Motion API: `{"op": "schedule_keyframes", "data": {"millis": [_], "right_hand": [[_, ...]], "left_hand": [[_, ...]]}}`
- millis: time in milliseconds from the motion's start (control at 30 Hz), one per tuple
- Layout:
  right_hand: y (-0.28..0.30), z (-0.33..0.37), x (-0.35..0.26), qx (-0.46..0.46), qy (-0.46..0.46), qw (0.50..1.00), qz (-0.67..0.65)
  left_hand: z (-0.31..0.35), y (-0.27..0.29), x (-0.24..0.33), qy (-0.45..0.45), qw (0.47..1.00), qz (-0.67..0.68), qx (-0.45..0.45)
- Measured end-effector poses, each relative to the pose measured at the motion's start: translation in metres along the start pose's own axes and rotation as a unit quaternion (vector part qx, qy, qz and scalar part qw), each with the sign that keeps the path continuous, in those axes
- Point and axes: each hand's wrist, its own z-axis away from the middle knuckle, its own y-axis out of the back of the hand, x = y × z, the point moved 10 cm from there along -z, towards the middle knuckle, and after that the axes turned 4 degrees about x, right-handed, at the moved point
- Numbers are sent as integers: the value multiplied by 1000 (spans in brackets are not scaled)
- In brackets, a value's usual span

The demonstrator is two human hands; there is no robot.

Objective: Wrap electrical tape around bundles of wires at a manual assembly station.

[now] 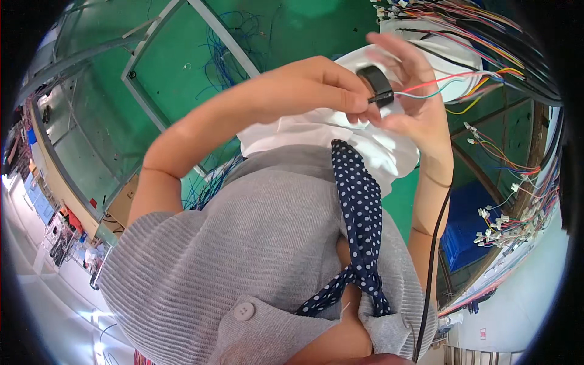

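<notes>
Green floor (310,27), tangled blue wires (220,59), metal frame (142,55), blue bin (471,234)

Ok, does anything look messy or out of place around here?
Yes: the loose blue wires by the metal frame seem odd, lying in a scattered tangle, unlike the bunched wires at upper right.

Part (381,82) between hands (337,85) — wire bundle (511,228) right, frame (224,38) left.

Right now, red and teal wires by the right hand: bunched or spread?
Spread: a gap shows between red wire and teal wire; they converge near the black roll.
</notes>
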Motion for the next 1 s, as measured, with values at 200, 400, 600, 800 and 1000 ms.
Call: {"op": "schedule_keyframes", "data": {"millis": [200, 400, 600, 800, 1000], "right_hand": [[2, -6, -13, -101, 42, 971, 214], [27, 10, 6, -87, -13, 980, 179], [12, 29, 31, -28, -267, 928, -259], [23, 0, -4, 43, 79, 996, 17], [-12, -10, -5, -143, 36, 989, -6]], "left_hand": [[0, -44, -19, 308, 906, 200, -210], [-5, -8, -13, 170, 982, 59, -49], [-3, 4, 17, -48, 951, -293, 81], [0, -6, -5, 132, 991, -8, -12], [6, -20, -3, 136, 986, 74, -64]]}}
